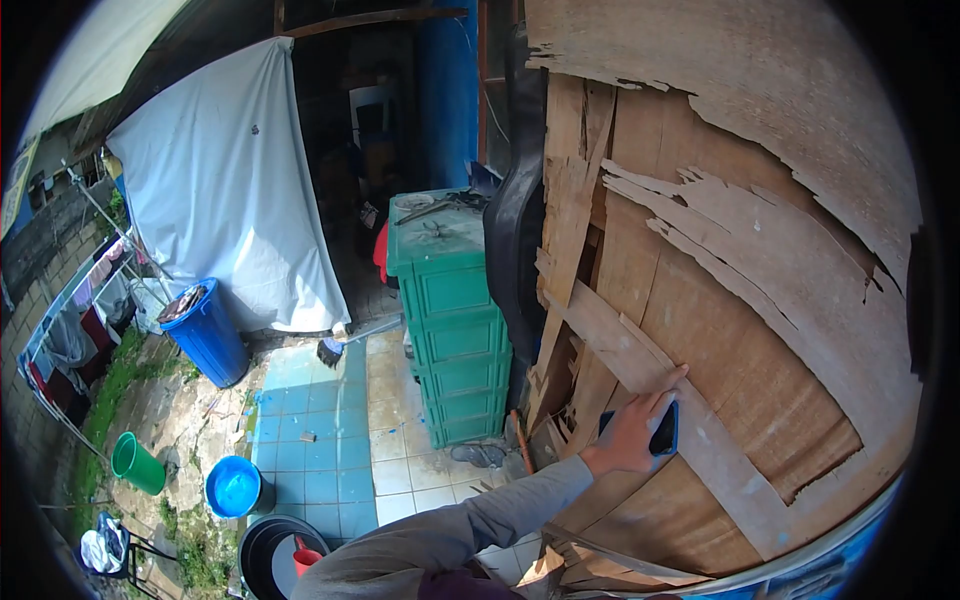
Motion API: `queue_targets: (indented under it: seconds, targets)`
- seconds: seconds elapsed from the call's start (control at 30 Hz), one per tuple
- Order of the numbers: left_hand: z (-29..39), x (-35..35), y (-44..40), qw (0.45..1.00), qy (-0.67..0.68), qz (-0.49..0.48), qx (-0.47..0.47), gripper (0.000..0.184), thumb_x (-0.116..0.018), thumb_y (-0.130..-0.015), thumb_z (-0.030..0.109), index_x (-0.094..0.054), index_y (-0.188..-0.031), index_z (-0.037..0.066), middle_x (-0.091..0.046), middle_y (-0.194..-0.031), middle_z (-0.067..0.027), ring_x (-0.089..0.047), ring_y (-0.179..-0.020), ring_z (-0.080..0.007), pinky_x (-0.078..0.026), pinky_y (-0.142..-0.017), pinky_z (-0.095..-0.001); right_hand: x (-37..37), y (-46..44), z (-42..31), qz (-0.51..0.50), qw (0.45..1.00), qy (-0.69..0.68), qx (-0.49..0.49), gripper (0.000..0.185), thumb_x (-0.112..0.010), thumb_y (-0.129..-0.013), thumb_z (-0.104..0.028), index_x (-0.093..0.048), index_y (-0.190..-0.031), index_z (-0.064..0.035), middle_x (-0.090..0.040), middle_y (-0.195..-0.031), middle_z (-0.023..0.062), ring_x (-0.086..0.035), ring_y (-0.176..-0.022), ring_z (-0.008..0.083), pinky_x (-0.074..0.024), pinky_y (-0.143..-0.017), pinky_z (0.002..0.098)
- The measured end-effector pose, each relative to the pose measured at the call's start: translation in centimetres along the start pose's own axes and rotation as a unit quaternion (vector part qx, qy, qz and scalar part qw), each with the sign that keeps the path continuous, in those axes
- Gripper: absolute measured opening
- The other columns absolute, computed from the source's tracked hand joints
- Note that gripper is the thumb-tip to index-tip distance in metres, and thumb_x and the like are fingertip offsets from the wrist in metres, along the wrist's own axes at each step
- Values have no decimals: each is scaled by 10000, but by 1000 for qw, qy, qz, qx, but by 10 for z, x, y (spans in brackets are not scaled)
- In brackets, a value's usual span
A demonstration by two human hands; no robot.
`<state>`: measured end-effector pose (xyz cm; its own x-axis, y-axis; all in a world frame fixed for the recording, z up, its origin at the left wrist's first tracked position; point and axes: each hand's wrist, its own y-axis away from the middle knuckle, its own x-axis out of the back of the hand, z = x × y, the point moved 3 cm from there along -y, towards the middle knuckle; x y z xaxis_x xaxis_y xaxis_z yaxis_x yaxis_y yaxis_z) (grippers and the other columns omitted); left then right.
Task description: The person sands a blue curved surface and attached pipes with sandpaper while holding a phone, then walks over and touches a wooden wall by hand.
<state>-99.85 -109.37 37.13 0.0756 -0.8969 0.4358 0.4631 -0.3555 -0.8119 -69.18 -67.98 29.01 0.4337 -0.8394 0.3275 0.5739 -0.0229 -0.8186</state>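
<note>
My left hand (630, 434), at the end of a grey sleeve, reaches in from the bottom and lies against a torn wooden panel (740, 330). Under its palm it holds a dark flat object with a blue edge (665, 428), which shows on both sides of the hand. The fingers point up and to the right over a pale wooden strip (727, 455) that crosses the panel at a slant. Brown layers show where the panel's surface has peeled away. My right hand is out of view.
A green drawer cabinet (455, 330) stands left of the panel. Farther left are a blue bin (207, 335), a green bucket (140, 465), a blue bucket (235, 488), a black tub (258, 555), a broom (330, 350) and a white sheet (225, 190).
</note>
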Motion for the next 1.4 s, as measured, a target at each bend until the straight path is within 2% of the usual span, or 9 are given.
queue_targets:
  seconds: [0.17, 0.23, 0.33, 0.47, 0.6, 0.67, 0.73, 0.9, 1.4]
  targets:
    - [-11, -9, -4, 1000, -3, 1, 1, 739, -704, -563, 37, -438, -1252, -11, -235, -1586, -122, -550, -1088, -408, -471, -895, -420, 13, -5, -10, -168, 980, -99, -45, 1327, -575, -703, -824, -135, -1448, 184, -14, -1494, 473, -71, -1423, 568, -162, -1116, 640]
    - [-13, -12, -3, 1000, -7, 10, -4, 733, -704, -563, 39, -441, -1245, -13, -237, -1585, -121, -554, -1080, -414, -475, -890, -424, 18, -11, -9, -575, 737, -270, -232, 1372, -585, -685, -832, -95, -1445, 200, 16, -1499, 467, -17, -1435, 560, -145, -1137, 618]
    - [-16, -14, -7, 1000, -2, 0, 10, 723, -705, -558, 39, -447, -1232, -6, -244, -1578, -138, -564, -1073, -410, -480, -887, -433, -6, 2, -3, -661, 657, -287, -220, 1409, -567, -671, -854, -66, -1441, 213, 49, -1500, 464, 48, -1435, 563, -86, -1121, 671]
    - [-30, -35, 12, 997, -5, -41, 67, 744, -733, -559, 91, -441, -1230, -41, -255, -1568, -153, -575, -994, -411, -490, -849, -443, 19, -22, -11, -463, 862, -88, -187, 1233, -531, -758, -784, -77, -1497, 93, -27, -1558, 328, -32, -1464, 468, -135, -1113, 673]
    - [-30, -28, 1, 996, -53, -55, 40, 767, -737, -542, 98, -441, -1233, -54, -231, -1570, -168, -584, -908, -411, -489, -799, -447, 51, -36, -45, -371, 912, 106, -139, 1066, -495, -846, -714, -88, -1554, -28, -104, -1617, 192, -113, -1493, 373, -183, -1106, 675]
    - [-29, -29, -6, 997, -46, -51, 35, 769, -718, -514, 71, -449, -1225, -43, -222, -1572, -177, -591, -893, -422, -487, -797, -448, 29, -9, -30, 69, 992, -60, -84, 1230, -457, -776, -823, 85, -1557, -42, 69, -1633, 189, 25, -1510, 367, -100, -1089, 731]
    - [-25, -26, -10, 995, -49, -74, 50, 756, -714, -520, 71, -448, -1217, -54, -214, -1576, -174, -593, -884, -422, -488, -792, -446, 32, -8, -18, -177, 976, -16, -123, 1214, -453, -785, -816, 79, -1559, -46, 62, -1635, 181, 23, -1511, 360, -96, -1093, 727]
    - [-28, -36, -14, 997, -45, -60, 36, 774, -709, -522, 63, -424, -1233, -54, -214, -1577, -171, -594, -886, -419, -489, -787, -440, 36, -13, -17, -231, 960, -21, -158, 1173, -444, -807, -798, 64, -1563, -58, 43, -1639, 163, 20, -1514, 343, -87, -1102, 715]
    - [-21, -31, -29, 999, -25, -46, -8, 735, -733, -528, 55, -432, -1193, -32, -246, -1584, -125, -589, -1019, -438, -495, -863, -449, 63, -96, 26, 81, 963, -141, -216, 882, -390, -970, -600, -5, -1575, -87, -22, -1651, 99, 3, -1520, 286, 11, -1151, 633]
